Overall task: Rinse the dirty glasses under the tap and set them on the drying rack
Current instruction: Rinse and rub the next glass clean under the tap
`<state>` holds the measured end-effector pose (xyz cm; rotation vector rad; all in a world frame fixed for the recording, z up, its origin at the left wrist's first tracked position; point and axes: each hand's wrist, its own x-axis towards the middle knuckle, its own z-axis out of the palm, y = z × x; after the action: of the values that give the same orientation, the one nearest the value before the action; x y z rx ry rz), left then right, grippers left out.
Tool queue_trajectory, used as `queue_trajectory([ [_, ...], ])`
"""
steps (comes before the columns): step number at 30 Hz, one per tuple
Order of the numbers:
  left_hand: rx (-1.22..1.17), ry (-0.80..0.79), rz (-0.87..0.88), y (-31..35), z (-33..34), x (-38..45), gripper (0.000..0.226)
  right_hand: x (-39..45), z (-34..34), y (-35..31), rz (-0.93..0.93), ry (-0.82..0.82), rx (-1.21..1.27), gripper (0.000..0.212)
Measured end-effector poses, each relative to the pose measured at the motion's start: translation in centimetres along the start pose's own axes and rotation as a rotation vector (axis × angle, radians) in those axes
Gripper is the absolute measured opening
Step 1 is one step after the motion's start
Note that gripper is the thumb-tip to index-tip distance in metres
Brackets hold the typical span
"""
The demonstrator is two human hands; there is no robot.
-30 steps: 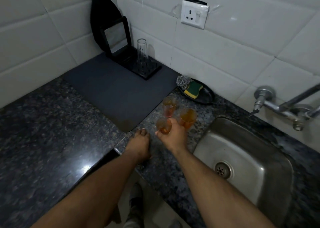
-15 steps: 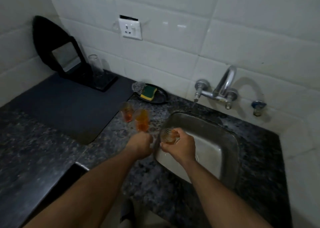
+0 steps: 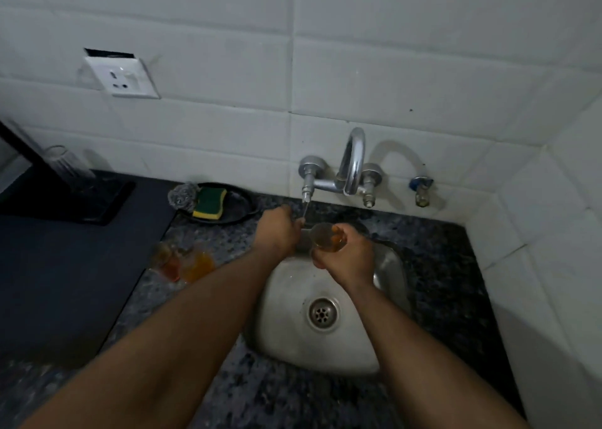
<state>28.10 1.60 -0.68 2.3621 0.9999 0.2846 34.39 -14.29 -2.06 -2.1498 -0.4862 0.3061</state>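
Right hand (image 3: 350, 259) wrapped round small glass (image 3: 327, 239) with amber residue, held over far edge of steel sink (image 3: 293, 340), mouth tilted toward far left. Not under tap spout (image 3: 353, 164); spout sits further back, slightly right.

Left hand (image 3: 277, 231) at far-left sink rim, fingers curled on thin lever (image 3: 304, 212) hanging below left tap valve (image 3: 309, 171). Pinch on lever looks likely; exact contact blurred.

Two more dirty glasses (image 3: 182, 262) on bench (image 3: 208, 298) left of sink, side by side, touching or nearly so, reddish and orange dregs inside. Motion-blurred.

Drying rack (image 3: 97, 200) far left on dark mat (image 3: 65, 265), one tall clear glass (image 3: 70, 168) standing on it. Well apart from sink.

Black dish (image 3: 241, 213) between rack and tap, against wall: green-yellow sponge (image 3: 210, 203) plus steel scrubber (image 3: 180, 195) at its left.

Wall socket (image 3: 122, 76) on tiles upper left. Small blue-capped valve (image 3: 422, 189) right of tap. Drain (image 3: 323, 313) centre of sink; basin looks dry, no water stream visible.
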Motion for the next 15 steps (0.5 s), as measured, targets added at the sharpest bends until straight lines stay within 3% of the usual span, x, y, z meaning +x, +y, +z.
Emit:
queue_trajectory([
  [15, -0.091, -0.129, -0.001, 1.4, 2.5, 6.1, 0.045, 1.6, -0.6, -0.1, 0.014, 0.055, 0.000, 0.042],
])
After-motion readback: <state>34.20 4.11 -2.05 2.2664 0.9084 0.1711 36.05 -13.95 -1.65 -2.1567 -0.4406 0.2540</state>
